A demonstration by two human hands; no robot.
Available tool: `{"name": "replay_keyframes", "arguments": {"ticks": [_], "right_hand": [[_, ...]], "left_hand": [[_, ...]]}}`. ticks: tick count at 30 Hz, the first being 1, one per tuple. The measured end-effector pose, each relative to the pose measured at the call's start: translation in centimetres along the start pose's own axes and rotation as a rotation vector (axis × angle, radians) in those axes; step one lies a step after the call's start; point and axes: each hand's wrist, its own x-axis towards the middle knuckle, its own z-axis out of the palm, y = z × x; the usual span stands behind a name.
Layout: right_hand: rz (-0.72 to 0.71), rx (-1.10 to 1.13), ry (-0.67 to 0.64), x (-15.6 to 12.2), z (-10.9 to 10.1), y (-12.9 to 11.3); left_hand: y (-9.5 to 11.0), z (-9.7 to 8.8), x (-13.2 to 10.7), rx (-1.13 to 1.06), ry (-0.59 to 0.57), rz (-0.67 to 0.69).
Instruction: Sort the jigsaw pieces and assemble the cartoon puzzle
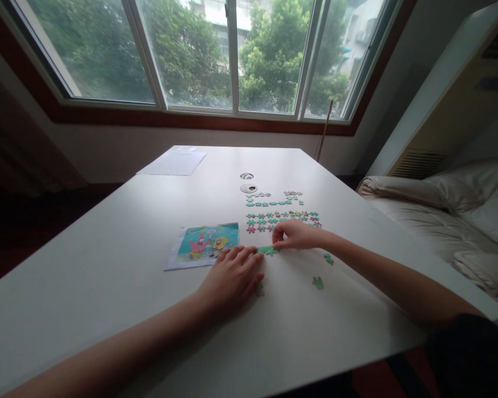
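Observation:
A short strip of joined green jigsaw pieces [267, 250] lies on the white table [149, 326]. My left hand [236, 271] rests flat with fingers stretched, its fingertips at the strip's left end. At the strip's right end, my right hand [292, 234] is closed in a pinch on a jigsaw piece, mostly hidden by the fingers. One pale green piece [259, 288] shows partly beside my left thumb. To the right lie a loose green piece [317, 282] and a small green cluster [328, 258]. A cartoon picture sheet [209, 241] lies left of the strip, just beyond my left hand.
Rows of loose jigsaw pieces [262, 221] spread beyond my right hand, with a partial outline of pieces [269, 204] behind them. Two round discs [247, 188] sit farther back. Papers [174, 163] lie at the far left; a sofa [415, 204] stands to the right.

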Motion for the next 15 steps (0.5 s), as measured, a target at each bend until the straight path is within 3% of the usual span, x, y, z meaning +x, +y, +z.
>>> {"name": "replay_keyframes", "arguments": {"ticks": [8, 15], "right_hand": [[-0.033, 0.001, 0.113, -1.8, -0.9, 1.8], [-0.021, 0.015, 0.065, -5.1, -1.9, 4.4]], "left_hand": [[0.1, -0.1, 0.0, 0.001, -0.009, -0.012], [0.1, -0.6, 0.2, 0.05, -0.022, -0.014]]}}
